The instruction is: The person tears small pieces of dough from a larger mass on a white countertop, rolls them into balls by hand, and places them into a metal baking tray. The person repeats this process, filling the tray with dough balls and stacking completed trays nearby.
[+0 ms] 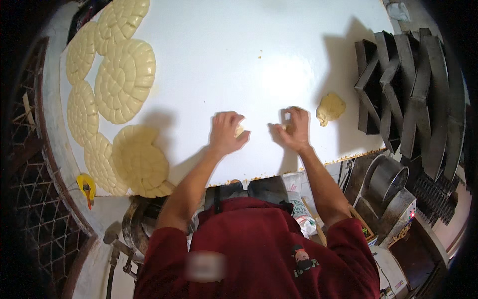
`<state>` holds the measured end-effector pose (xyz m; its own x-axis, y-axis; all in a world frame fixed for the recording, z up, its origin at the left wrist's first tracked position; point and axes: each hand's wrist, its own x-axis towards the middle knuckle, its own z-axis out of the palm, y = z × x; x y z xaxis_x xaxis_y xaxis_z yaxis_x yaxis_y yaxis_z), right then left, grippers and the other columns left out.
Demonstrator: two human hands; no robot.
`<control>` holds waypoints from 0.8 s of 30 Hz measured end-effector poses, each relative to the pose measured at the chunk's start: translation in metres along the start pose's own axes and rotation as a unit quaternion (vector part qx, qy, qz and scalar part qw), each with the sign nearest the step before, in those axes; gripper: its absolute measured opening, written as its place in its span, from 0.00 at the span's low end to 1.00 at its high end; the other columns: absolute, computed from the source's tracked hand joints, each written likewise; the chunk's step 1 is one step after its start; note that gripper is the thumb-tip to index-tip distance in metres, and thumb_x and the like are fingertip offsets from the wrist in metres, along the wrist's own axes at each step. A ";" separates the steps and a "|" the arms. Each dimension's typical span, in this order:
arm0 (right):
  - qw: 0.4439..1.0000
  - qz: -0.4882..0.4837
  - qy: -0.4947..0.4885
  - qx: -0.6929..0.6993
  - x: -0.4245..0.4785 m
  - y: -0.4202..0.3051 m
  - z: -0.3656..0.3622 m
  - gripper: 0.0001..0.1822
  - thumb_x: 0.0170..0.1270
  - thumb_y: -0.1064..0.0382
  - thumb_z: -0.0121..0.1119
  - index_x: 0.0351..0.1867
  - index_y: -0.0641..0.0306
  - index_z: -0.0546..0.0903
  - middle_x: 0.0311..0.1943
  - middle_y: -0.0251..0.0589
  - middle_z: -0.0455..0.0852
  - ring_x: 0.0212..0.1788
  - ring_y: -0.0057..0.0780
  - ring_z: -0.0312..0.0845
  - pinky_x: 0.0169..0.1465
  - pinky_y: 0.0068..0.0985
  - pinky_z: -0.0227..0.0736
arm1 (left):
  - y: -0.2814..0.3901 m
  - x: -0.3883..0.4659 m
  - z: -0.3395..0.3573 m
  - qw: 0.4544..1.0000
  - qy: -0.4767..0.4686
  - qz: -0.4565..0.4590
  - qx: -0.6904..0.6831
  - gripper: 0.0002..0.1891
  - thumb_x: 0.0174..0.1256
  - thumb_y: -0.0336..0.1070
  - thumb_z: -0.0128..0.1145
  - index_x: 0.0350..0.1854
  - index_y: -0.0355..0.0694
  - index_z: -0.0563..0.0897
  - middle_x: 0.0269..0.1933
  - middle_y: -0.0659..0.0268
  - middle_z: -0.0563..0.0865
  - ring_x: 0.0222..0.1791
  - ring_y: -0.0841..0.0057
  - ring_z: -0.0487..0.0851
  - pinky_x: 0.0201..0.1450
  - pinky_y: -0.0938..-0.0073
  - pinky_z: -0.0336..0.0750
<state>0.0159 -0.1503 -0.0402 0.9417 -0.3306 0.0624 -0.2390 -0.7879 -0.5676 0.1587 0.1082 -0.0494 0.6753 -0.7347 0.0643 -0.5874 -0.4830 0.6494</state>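
Over the white work table (213, 63), near its front edge, my left hand (227, 131) curls around a small piece of pale dough (239, 130). My fingers and palm hide most of that piece. Another small dough piece (286, 128) is in the curved fingers of my right hand (298, 130), partly covered. The hands are apart, with table surface between them. Just right of my right hand lies a loose lump of dough (331, 107). At the left of the table are several flat rounds of dough pieces, pressed together; the largest fully visible round (125, 80) shows ringed segments.
Dark metal pans (414, 86) are stacked at the table's right side. A yellow container (86, 184) with an orange-handled tool sits at the front left corner. A metal drum-like machine part (388, 175) and a printed sack (298, 205) are below the front edge.
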 end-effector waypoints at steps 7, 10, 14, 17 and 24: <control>0.994 -0.067 0.024 -0.079 -0.018 0.039 -0.009 0.20 0.65 0.60 0.78 0.52 0.66 0.82 0.52 0.54 0.84 0.59 0.55 0.77 0.63 0.51 0.72 | -0.026 -0.039 0.009 0.984 0.135 -0.082 0.079 0.24 0.60 0.39 0.81 0.56 0.39 0.85 0.58 0.54 0.83 0.63 0.52 0.77 0.66 0.45 0.72; 0.997 0.010 0.062 -0.035 -0.008 0.001 0.026 0.17 0.67 0.65 0.73 0.54 0.64 0.82 0.53 0.53 0.85 0.59 0.57 0.78 0.66 0.52 0.70 | 0.033 -0.029 0.069 0.967 0.188 -0.165 0.057 0.20 0.62 0.36 0.76 0.55 0.39 0.84 0.58 0.54 0.82 0.62 0.51 0.78 0.66 0.46 0.72; 0.976 -0.179 -0.102 0.068 -0.075 0.074 -0.025 0.16 0.60 0.67 0.81 0.46 0.56 0.85 0.53 0.42 0.85 0.60 0.46 0.81 0.63 0.47 0.77 | 0.003 -0.107 0.050 0.988 0.110 -0.109 0.002 0.18 0.58 0.31 0.78 0.49 0.41 0.86 0.52 0.55 0.84 0.56 0.51 0.81 0.62 0.45 0.75; 0.993 -0.110 0.030 0.014 0.003 0.051 -0.007 0.15 0.63 0.65 0.79 0.47 0.58 0.85 0.49 0.44 0.87 0.56 0.51 0.81 0.61 0.48 0.75 | 0.003 -0.015 0.041 0.947 0.265 -0.153 0.101 0.15 0.61 0.28 0.76 0.45 0.36 0.83 0.52 0.53 0.83 0.56 0.49 0.79 0.62 0.48 0.74; 0.963 -0.218 -0.119 0.101 -0.037 0.096 -0.033 0.14 0.63 0.69 0.77 0.47 0.58 0.86 0.49 0.45 0.86 0.55 0.51 0.82 0.60 0.47 0.77 | 0.002 -0.090 0.065 0.973 0.136 -0.169 0.081 0.15 0.60 0.29 0.73 0.47 0.38 0.83 0.49 0.53 0.84 0.54 0.49 0.81 0.59 0.48 0.75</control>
<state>-0.0498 -0.2304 -0.0700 0.9755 0.1560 0.1550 0.2199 -0.6994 -0.6801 0.0677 0.1427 -0.1028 0.9222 -0.3784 0.0795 -0.3585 -0.7599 0.5422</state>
